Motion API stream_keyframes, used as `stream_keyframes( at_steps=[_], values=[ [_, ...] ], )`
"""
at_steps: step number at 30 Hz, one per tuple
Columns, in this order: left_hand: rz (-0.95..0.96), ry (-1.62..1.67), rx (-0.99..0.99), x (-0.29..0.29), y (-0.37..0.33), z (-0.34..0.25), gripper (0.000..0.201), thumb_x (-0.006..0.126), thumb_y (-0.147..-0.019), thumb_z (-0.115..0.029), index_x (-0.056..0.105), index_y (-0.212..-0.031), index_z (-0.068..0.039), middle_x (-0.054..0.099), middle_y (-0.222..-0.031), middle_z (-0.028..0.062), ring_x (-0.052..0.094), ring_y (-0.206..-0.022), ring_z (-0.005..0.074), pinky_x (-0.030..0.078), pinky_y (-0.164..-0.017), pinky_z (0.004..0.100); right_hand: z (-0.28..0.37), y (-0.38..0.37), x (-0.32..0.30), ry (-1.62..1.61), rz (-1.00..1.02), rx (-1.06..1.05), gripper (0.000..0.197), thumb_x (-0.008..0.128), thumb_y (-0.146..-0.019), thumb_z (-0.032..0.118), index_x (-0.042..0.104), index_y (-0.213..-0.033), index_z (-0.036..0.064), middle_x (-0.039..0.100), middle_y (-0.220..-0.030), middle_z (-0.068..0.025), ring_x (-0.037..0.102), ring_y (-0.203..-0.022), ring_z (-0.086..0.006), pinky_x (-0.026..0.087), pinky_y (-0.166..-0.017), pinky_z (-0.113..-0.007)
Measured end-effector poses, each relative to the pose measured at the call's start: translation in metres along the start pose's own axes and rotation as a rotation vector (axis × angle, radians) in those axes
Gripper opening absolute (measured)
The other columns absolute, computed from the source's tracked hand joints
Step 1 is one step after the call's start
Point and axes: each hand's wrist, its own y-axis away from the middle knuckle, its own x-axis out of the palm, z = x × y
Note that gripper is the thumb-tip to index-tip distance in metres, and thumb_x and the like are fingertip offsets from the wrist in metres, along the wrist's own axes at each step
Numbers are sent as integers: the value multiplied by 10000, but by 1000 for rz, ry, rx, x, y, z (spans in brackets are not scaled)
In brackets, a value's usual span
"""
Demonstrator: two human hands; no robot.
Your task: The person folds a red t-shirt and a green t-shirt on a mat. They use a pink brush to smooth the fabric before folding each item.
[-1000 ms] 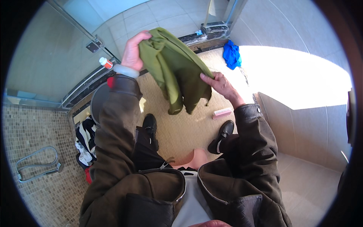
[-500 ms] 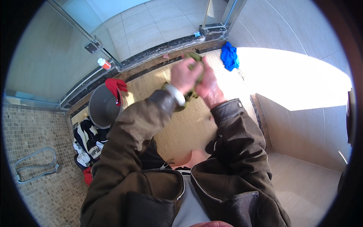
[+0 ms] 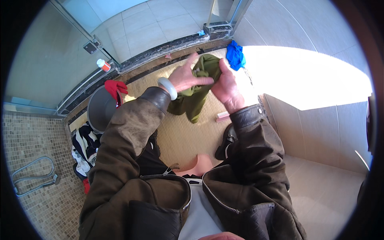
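An olive-green cloth garment (image 3: 199, 98) hangs in folds between my hands, above the ribbed mat. My right hand (image 3: 227, 86) grips its right edge, thumb raised along the cloth and the other fingers partly hidden. At the garment's left side, my left hand (image 3: 185, 77) has thumb and forefinger spread wide. That thumb lies across the cloth, pointing toward my right hand. A white bangle (image 3: 167, 89) circles my left wrist. Below my right wrist, a pink scrub brush (image 3: 223, 116) rests on the mat.
A grey bucket (image 3: 99, 110) with a red cloth (image 3: 116, 89) over its rim stands left, beside black-and-white clothes (image 3: 85, 144). A blue cloth (image 3: 236, 56) lies at the far right. A white-and-orange bottle (image 3: 103, 65) stands by the glass door. A hose (image 3: 34, 172) lies on mosaic tiles.
My hands have moved apart from their close, blurred clasp. The bunched green garment has opened out and hangs lower. The brush now shows more fully.
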Motion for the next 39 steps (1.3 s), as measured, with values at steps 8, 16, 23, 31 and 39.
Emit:
stream_keyframes(
  at_steps=[8, 16, 23, 31, 39],
  values=[
    [5, 389, -131, -34, -5, -19, 222, 679, -860, -214, 722, -904, 0, 698, -809, 40, 625, -721, 93, 501, -677, 251, 5, 15, -19, 583, 15, -192, 806, 796, -815, 306, 377, -1405, -47, 530, -1298, -225, 552, -1183, -244, 469, -1000, -368],
    [194, 886, -104, -47, 0, -37, 177, 650, -901, -188, 674, -933, -15, 674, -873, 24, 633, -790, 95, 494, -735, 237, -38, 7, -93, 1134, 24, -146, 330, 715, -817, 121, 654, -1128, 28, 724, -924, -111, 678, -839, -172, 522, -798, -322],
    [-153, 1144, -209, -80, -13, 21, 282, 718, -864, -192, 632, -1034, 16, 687, -955, 76, 670, -839, 169, 535, -785, 305, 5, 10, -78, 759, -32, -26, 262, 583, -981, 219, 655, -1139, 22, 691, -1025, -38, 640, -929, -122, 505, -852, -273],
    [119, 496, -98, 18, 11, -32, 333, 760, -832, -338, 696, -1014, -66, 665, -920, 18, 626, -873, 140, 499, -795, 288, 25, -1, -46, -88, 45, -10, 532, 338, -1045, 451, 477, -1354, 40, 565, -1327, -131, 542, -1222, -276, 408, -1072, -411],
    [-220, 143, -124, 48, 44, -12, 256, 744, -841, -221, 639, -853, 12, 611, -744, 140, 613, -650, 266, 461, -603, 345, -39, 37, -39, -201, -234, 254, 465, 361, -1057, 381, 478, -1352, 42, 587, -1301, -81, 560, -1179, -222, 400, -1055, -369]
  ],
)
